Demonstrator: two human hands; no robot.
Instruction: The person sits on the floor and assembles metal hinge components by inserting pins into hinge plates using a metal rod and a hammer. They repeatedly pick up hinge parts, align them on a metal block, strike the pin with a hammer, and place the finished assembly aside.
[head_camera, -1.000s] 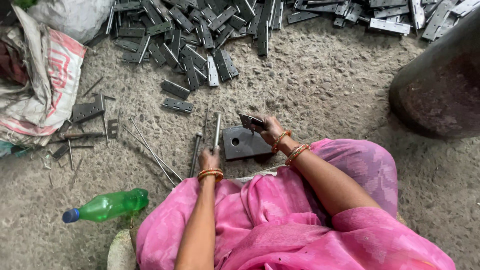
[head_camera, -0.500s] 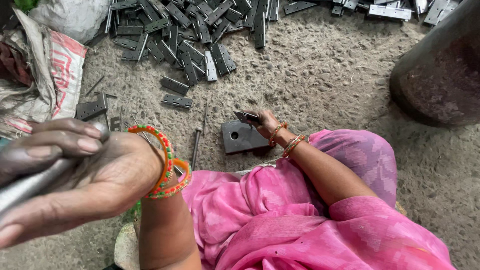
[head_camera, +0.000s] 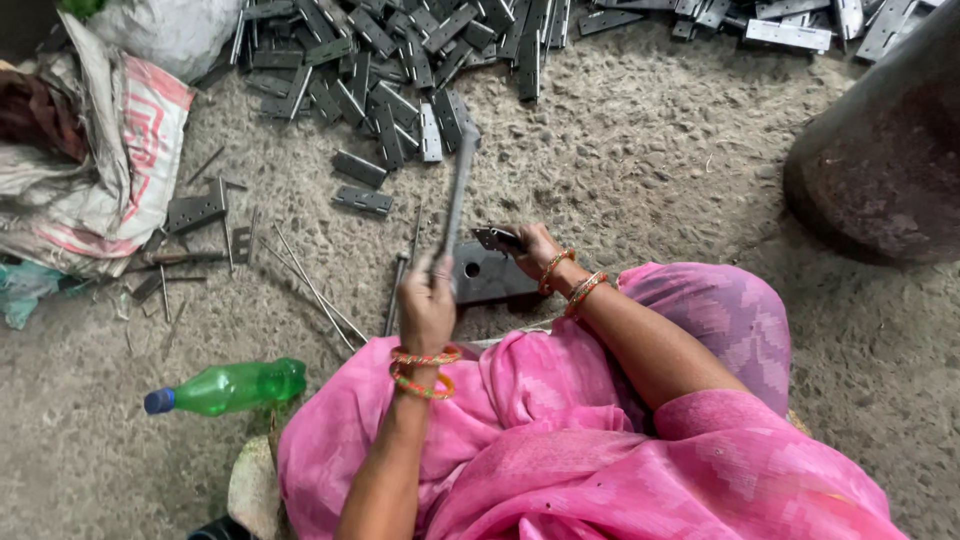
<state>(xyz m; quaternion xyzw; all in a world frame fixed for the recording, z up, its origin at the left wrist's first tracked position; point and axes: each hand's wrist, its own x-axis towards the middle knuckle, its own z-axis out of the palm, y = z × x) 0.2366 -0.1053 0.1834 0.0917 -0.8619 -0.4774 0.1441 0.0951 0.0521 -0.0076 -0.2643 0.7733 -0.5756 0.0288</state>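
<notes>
My left hand (head_camera: 426, 300) grips the handle of a metal hammer (head_camera: 458, 185), whose head points away from me, raised above the ground. My right hand (head_camera: 535, 250) holds a small dark metal hinge piece (head_camera: 497, 239) on top of a dark steel block with a hole (head_camera: 490, 277). The block lies on the rough concrete floor just in front of my pink-clad knees. Both wrists wear orange and red bangles.
A heap of grey metal hinge plates (head_camera: 400, 50) lies farther ahead, with two loose ones (head_camera: 360, 185) nearer. Thin metal rods (head_camera: 315, 290) lie at my left. A green plastic bottle (head_camera: 230, 387) lies at lower left, sacks (head_camera: 100, 150) at left, a dark round drum (head_camera: 885, 150) at right.
My left hand swung up close to the camera half a second ago and has come back down near the block with the hammer. My right hand stayed on the block.
</notes>
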